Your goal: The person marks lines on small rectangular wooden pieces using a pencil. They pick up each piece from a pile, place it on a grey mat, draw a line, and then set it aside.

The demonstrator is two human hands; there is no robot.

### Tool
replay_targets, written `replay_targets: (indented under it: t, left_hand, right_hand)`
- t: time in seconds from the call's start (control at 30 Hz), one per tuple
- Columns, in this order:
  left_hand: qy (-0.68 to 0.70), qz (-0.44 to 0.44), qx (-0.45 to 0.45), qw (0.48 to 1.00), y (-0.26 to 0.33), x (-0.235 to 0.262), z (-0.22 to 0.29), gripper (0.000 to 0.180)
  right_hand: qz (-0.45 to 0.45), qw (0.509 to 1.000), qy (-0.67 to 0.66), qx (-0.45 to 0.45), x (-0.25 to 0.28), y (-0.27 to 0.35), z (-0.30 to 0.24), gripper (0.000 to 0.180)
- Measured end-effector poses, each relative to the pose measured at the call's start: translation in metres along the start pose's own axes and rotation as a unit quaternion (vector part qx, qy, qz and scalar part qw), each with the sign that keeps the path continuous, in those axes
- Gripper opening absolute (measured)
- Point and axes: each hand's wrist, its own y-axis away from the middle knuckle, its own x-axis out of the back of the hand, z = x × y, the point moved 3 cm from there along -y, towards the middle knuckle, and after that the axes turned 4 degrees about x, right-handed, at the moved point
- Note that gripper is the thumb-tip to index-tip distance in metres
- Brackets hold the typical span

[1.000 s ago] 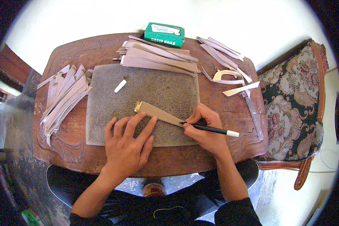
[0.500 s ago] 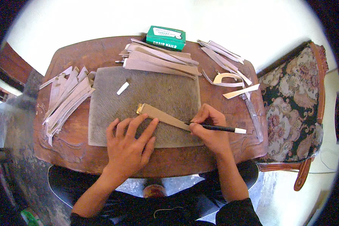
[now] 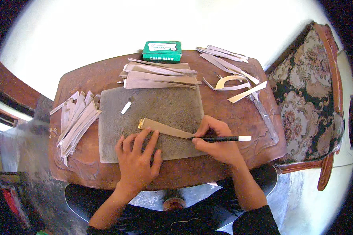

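Observation:
On a dark grey mat lies a tapered brown strip, with a gold-coloured piece at its wide left end. My left hand is open, fingers spread, its fingertips pressing on the strip toward that end. In my right hand, a black marker with a white end is pinched between thumb and fingers. Its tip meets the narrow right end of the strip; fingers partly hide the contact. A small white piece like a marker cap rests on the mat above the strip.
Stacks of similar strips lie beyond the mat and on the left. A green box stands at the far edge. At right are loose strips and scissors. A flowered chair adjoins the carved wooden table.
The view has shifted, so the table sits lower in the picture. Both hands keep their hold: the left on the strip, the right with the marker at its narrow end.

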Motion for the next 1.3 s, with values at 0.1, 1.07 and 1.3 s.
replay_targets:
  t: [0.1,1.07,1.3]
  left_hand:
    - [-0.004,-0.018,-0.010,1.000,-0.003,0.002,0.007,0.050]
    - [-0.002,-0.005,-0.007,1.000,0.002,-0.001,0.004,0.053]
    - [-0.008,-0.006,-0.009,1.000,0.002,-0.002,0.004,0.053]
  right_hand:
    - [0.008,1.000,0.002,-0.026,-0.002,-0.002,0.006,0.019]
    - [0.053,0.997,0.050,0.028,-0.009,-0.005,0.009,0.023]
    - [0.046,0.997,0.056,0.040,-0.008,-0.005,0.010,0.023]
